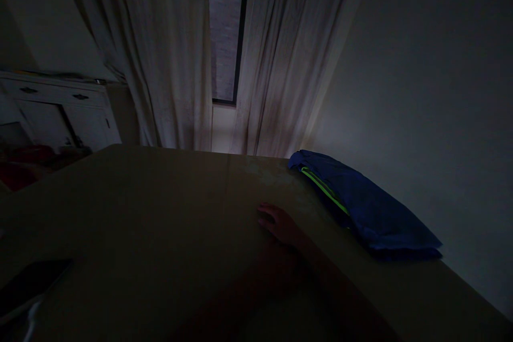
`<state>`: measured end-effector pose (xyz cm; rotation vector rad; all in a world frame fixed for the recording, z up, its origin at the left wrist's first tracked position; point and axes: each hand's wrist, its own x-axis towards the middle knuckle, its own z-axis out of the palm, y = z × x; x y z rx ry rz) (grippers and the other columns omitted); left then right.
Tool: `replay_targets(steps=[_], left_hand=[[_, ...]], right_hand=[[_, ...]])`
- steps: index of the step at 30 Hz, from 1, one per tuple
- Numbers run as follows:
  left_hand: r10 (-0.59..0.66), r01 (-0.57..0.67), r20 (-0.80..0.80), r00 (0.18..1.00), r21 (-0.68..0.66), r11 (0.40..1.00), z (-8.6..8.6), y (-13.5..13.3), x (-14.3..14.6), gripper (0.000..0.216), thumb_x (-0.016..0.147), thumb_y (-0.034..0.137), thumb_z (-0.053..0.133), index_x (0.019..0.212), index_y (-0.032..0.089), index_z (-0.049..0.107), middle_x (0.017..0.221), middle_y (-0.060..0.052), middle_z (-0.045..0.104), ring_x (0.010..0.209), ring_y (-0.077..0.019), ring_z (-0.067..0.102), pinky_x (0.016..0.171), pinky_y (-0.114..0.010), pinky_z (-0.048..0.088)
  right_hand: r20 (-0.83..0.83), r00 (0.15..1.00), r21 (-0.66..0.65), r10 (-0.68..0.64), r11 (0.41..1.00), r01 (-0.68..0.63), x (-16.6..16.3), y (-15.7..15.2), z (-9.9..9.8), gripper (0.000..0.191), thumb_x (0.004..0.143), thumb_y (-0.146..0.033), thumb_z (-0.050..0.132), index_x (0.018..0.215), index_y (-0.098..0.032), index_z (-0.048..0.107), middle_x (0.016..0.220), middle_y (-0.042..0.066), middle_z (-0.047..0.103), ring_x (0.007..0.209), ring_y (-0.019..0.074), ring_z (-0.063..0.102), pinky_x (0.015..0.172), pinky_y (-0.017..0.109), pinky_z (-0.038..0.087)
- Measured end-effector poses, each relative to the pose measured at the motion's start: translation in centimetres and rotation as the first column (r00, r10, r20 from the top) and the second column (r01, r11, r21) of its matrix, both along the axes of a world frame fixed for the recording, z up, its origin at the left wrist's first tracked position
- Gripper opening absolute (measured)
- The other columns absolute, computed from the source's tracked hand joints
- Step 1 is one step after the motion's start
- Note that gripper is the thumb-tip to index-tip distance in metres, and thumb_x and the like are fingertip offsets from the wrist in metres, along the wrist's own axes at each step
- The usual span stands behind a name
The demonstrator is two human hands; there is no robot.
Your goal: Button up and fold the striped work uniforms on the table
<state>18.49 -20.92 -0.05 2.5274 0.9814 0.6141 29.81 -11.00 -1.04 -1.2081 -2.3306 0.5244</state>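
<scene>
The room is very dim. My right hand [280,223] rests on the table [168,214], its thumb and fingers apart and slightly curved, with nothing visible between them. Just below it, my left hand [280,262] lies against or across my right wrist; its fingers are lost in shadow, so I cannot make out their grip. Nearest to my right hand is a dark blue folded cloth item [368,197] with a bright green strip along its side, lying to the right and apart from both hands.
A dark flat device [34,283] lies at the table's lower left, with a white cable [32,320] beside it. Curtains [172,53] hang around a narrow window [226,32] behind the table. A white cabinet [92,123] stands at the far left. The wall [433,101] borders the right side.
</scene>
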Motion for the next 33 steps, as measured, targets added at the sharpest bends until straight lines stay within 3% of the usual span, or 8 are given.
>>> replay_targets(steps=[10,14,19,33], left_hand=[[-0.015,0.015,-0.003,1.0,0.048,0.999,-0.37,0.11,-0.04,0.044,0.1,0.044,0.047,0.136,0.023,0.061,0.138,-0.008,0.065,0.128,-0.0299,0.059,0.115,-0.05,0.039],[0.006,-0.006,-0.026,1.0,0.033,0.999,-0.6,0.22,0.08,0.046,0.098,0.046,0.05,0.134,0.019,0.063,0.136,-0.012,0.066,0.126,-0.0332,0.06,0.112,-0.053,0.041],[-0.033,0.032,0.02,0.999,0.059,0.998,-0.33,0.19,-0.05,0.044,0.098,0.041,0.049,0.135,0.02,0.062,0.136,-0.01,0.066,0.128,-0.0299,0.059,0.114,-0.049,0.04],[-0.027,0.027,-0.015,1.0,0.008,1.0,0.08,0.24,-0.12,0.045,0.098,0.041,0.05,0.137,0.02,0.061,0.138,-0.011,0.065,0.129,-0.0304,0.058,0.117,-0.05,0.037]], right_hand=[[-0.002,1.0,-0.018,-0.004,1.0,0.004,-0.14,-0.1,0.15,0.045,0.094,-0.036,0.064,0.137,-0.022,0.063,0.149,0.011,0.056,0.136,0.0252,0.053,0.117,0.047,0.036],[-0.005,1.0,-0.03,-0.007,1.0,0.007,-0.13,-0.18,0.36,0.045,0.095,-0.038,0.063,0.137,-0.023,0.063,0.149,0.01,0.056,0.136,0.0248,0.052,0.117,0.046,0.037],[-0.002,1.0,-0.023,-0.012,1.0,0.012,-0.19,-0.23,0.54,0.044,0.095,-0.038,0.063,0.137,-0.025,0.063,0.148,0.009,0.056,0.136,0.0256,0.053,0.116,0.048,0.037],[-0.006,1.0,-0.01,-0.017,1.0,0.017,-0.85,-0.3,0.34,0.042,0.094,-0.04,0.062,0.133,-0.022,0.066,0.144,0.01,0.061,0.132,0.0254,0.057,0.114,0.044,0.04]])
